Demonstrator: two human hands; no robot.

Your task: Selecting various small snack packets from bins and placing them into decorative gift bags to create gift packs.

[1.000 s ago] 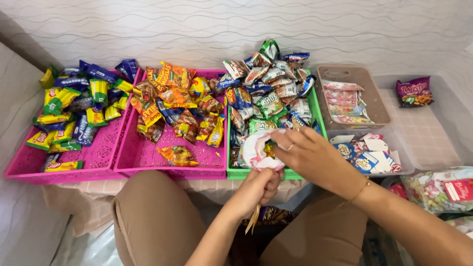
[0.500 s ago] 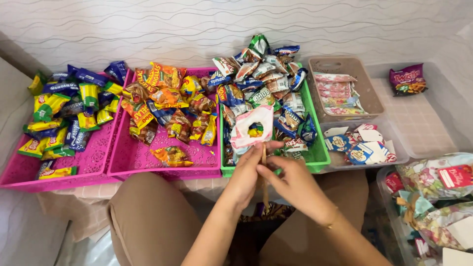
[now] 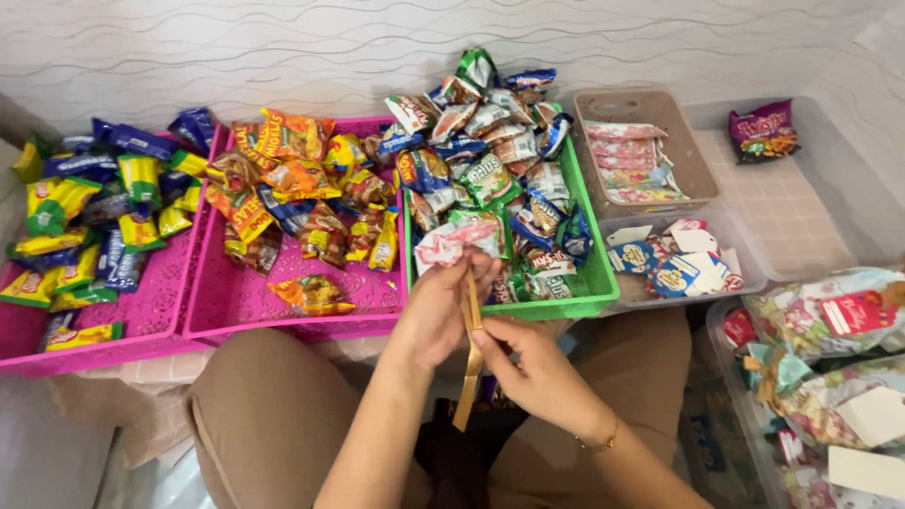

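Observation:
My left hand [image 3: 436,311] grips the gathered neck of a small white and pink patterned pouch [image 3: 455,240], held just above the front edge of the green tray [image 3: 597,281]. A gold ribbon [image 3: 468,363] runs down from that neck. My right hand [image 3: 537,368] pinches the ribbon a little lower, over my lap. Both hands are close together, in front of the green tray heaped with snack packets [image 3: 490,141].
Two pink trays [image 3: 231,306] of yellow, blue and orange snack packets stand at left. At right are a brown basket [image 3: 641,113] of pink packets, a clear tray with paper tags [image 3: 674,264], a purple packet [image 3: 764,130], and a bin of finished wrapped pouches [image 3: 830,358].
My right hand left the pouch and dropped to the gold ribbon. My left hand rose from my lap and took the pouch's neck.

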